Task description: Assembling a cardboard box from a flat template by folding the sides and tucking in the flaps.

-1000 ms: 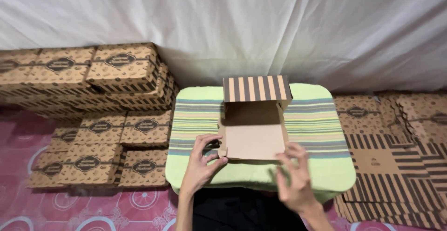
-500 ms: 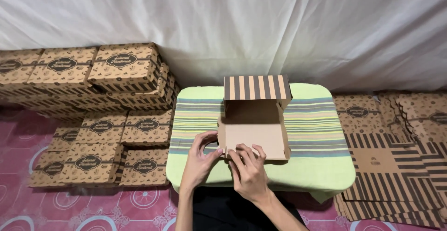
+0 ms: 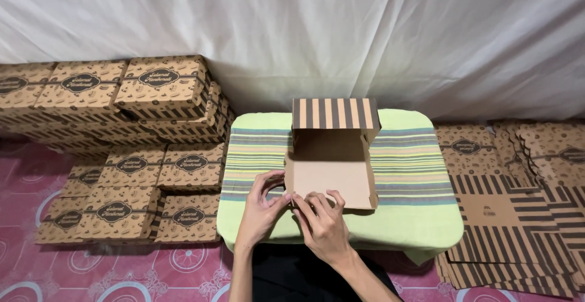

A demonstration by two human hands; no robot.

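Observation:
A brown cardboard box [image 3: 332,168] lies partly folded on a low table with a green striped cloth [image 3: 414,168]. Its striped flap stands up at the far side. My left hand [image 3: 263,203] pinches the box's near left corner flap. My right hand [image 3: 323,220] rests beside it, fingertips on the same near left corner of the box. Both hands touch the cardboard at that corner.
Stacks of folded printed brown boxes [image 3: 131,156] fill the floor on the left. A pile of flat unfolded striped box blanks [image 3: 518,217] lies on the right. A white cloth [image 3: 304,28] hangs behind. The floor mat [image 3: 91,271] is pink patterned.
My right hand moved left from the box's near right corner to its near left corner, meeting my left hand. The left hand stayed at that corner.

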